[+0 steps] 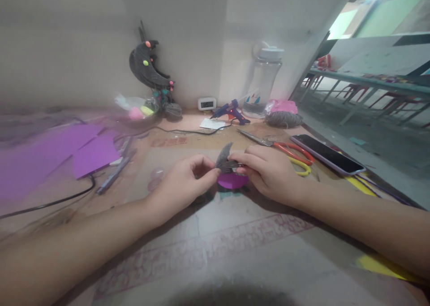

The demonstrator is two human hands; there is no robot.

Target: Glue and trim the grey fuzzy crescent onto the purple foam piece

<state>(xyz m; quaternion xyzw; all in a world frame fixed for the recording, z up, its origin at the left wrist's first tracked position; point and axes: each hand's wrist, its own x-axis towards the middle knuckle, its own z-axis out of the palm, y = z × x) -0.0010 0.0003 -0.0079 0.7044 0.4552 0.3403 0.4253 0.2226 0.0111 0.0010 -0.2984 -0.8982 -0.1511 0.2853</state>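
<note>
Both my hands meet over the middle of the table. My left hand [183, 183] pinches the lower edge of a small grey felt piece [224, 159] with a pointed tip. My right hand [268, 171] grips the same grey piece from the right, fingers curled. Directly beneath it sits a small round purple disc [231, 180], touching my right fingers. Whether the grey piece is joined to the disc is hidden by the fingers.
Red and yellow scissors [285, 151] and a phone [327, 153] lie to the right. A blue glue gun [230, 110], water bottle [265, 79], yarn ball [284, 118] and small clock [206, 103] stand at the back. Purple sheets [83, 151], a bowl [137, 113] and a grey crescent figure [148, 66] are on the left.
</note>
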